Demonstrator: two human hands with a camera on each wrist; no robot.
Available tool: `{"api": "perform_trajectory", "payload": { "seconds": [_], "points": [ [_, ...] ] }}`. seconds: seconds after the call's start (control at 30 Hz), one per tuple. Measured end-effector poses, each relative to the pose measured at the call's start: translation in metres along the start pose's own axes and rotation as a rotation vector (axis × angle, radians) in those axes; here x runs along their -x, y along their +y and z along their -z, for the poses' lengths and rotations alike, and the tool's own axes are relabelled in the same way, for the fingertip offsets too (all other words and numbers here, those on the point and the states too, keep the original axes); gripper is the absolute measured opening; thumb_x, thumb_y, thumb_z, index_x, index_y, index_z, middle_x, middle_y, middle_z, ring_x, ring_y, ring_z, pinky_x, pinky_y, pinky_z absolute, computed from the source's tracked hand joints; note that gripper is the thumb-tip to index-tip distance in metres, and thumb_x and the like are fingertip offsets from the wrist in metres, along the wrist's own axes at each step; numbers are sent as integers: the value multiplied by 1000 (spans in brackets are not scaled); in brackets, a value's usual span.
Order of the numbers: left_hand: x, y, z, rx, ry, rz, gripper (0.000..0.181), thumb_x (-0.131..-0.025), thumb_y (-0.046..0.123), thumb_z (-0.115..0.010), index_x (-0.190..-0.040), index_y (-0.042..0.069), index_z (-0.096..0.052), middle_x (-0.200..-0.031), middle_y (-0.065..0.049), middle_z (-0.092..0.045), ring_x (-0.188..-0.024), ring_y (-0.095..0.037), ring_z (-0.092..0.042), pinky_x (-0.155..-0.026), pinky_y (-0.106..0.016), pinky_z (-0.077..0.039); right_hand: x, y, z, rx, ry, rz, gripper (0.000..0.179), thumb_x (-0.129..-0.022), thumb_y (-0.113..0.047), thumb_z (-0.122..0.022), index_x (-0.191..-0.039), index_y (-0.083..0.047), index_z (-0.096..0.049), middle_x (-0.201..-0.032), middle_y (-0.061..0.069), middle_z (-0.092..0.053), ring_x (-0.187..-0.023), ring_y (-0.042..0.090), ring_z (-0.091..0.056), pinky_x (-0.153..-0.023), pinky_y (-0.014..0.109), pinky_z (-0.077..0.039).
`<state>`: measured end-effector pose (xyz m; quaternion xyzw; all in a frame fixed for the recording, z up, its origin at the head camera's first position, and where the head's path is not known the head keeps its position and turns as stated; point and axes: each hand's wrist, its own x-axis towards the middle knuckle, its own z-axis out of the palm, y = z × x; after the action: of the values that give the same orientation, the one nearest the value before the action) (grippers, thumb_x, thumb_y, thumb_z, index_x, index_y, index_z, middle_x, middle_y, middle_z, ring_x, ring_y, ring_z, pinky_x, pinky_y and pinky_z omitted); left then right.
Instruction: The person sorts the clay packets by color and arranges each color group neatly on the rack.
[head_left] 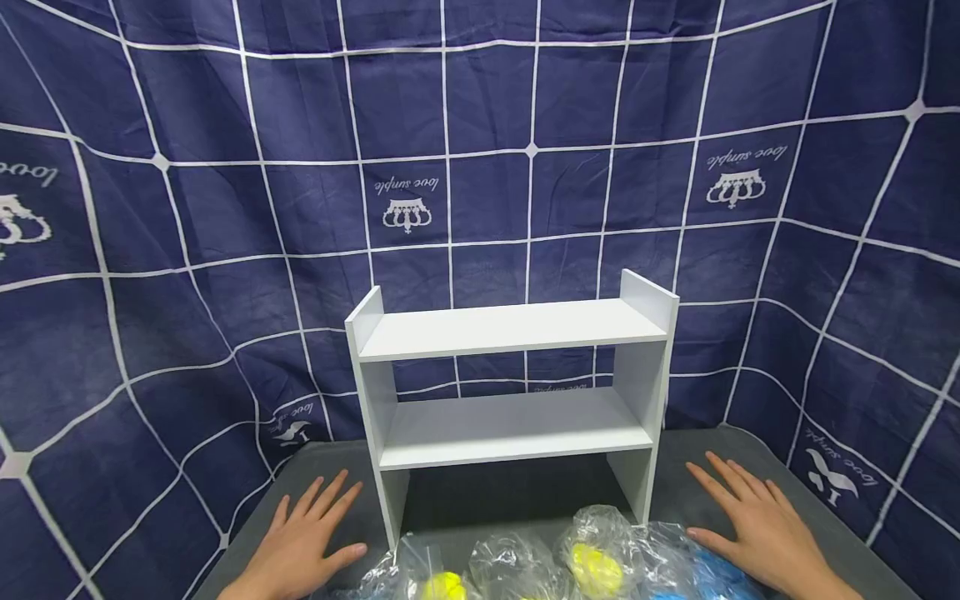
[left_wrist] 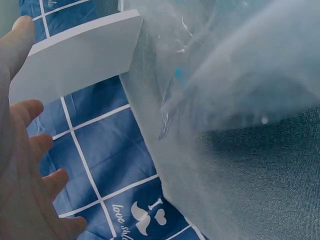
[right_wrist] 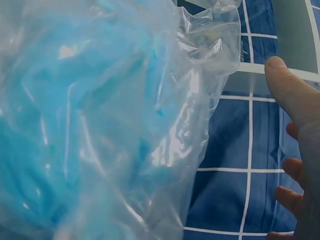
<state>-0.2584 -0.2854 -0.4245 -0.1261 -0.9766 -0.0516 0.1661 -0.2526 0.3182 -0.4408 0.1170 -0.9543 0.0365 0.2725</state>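
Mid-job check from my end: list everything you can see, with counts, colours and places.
Shelf unit: one, white, two boards, standing mid-table
Table: one, grey, under the shelf unit
Cloth: number of pieces unclear, navy with white grid and prints, behind and at both sides
Plastic bags: several, exact count unclear, clear, along the near edge of the head view
Yellow things: at least two, yellow, inside the bags
Blue contents: count unclear, blue, in bagging beside the right hand
Left hand: one, bare, left of the shelf unit, fingers spread
Right hand: one, bare, right of the shelf unit, fingers spread
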Motion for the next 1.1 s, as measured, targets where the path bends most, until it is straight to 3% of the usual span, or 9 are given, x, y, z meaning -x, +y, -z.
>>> {"api": "perform_trajectory", "payload": {
  "seconds": [0.2,0.3,0.43,0.53,0.7,0.83,0.97,1.1],
  "points": [
    [-3,-2,4,-28,84,-37,81,-77,75,-54,-143,28,-44,-153,-4,-39,-137,-42,-37,-99,-73,-23,-2,-1,1,-18,25,6,86,-71,-66,-70,-145,-33,-39,-146,13,-43,-127,39,-43,-93,69,-31],
    [-10,-3,12,-20,107,-35,82,-78,73,-56,-145,27,-42,-154,-7,-35,-137,-43,-35,-99,-73,-22,-4,-5,5,-44,83,13,80,-72,-62,-71,-141,-30,-45,-142,12,-49,-122,38,-49,-92,63,-35],
    [-26,-3,33,41,157,-31,83,-82,63,-60,-149,23,-33,-156,-11,-31,-138,-44,-33,-99,-74,-23,-7,-18,12,-146,154,36,67,-75,-50,-76,-133,-27,-54,-133,7,-57,-115,31,-54,-86,54,-42],
    [-42,0,53,111,205,-42,83,-85,56,-62,-152,21,-25,-157,-13,-28,-138,-44,-32,-102,-69,-24,-9,-32,15,-271,150,74,65,-75,-41,-79,-134,-30,-53,-134,1,-57,-120,17,-50,-83,53,-46],
    [-71,15,87,244,307,-71,83,-89,47,-61,-154,21,-15,-159,-12,-23,-141,-41,-30,-106,-61,-27,-12,-56,10,-405,118,256,77,-71,-34,-82,-140,-22,-48,-142,-5,-51,-129,-3,-40,-85,43,-50],
    [-93,33,113,373,348,-81,84,-92,42,-58,-155,26,-5,-162,-8,-13,-145,-39,-21,-106,-64,-26,-15,-71,1,-483,50,395,84,-69,-36,-82,-142,-16,-45,-148,-4,-44,-134,3,-39,-85,37,-50],
    [-113,49,134,506,350,-97,84,-94,42,-54,-153,31,5,-163,-6,-6,-148,-36,-13,-110,-65,-20,-15,-82,-9,-587,-63,467,88,-71,-41,-78,-145,-15,-40,-153,-1,-37,-139,10,-36,-87,37,-49],
    [-133,58,145,682,385,-144,75,-98,37,-49,-154,31,1,-163,-1,-7,-149,-31,-15,-114,-60,-17,-14,-87,-19,-636,-132,494,87,-73,-45,-75,-146,-15,-38,-154,3,-35,-139,15,-38,-88,35,-48]
  ]
}}
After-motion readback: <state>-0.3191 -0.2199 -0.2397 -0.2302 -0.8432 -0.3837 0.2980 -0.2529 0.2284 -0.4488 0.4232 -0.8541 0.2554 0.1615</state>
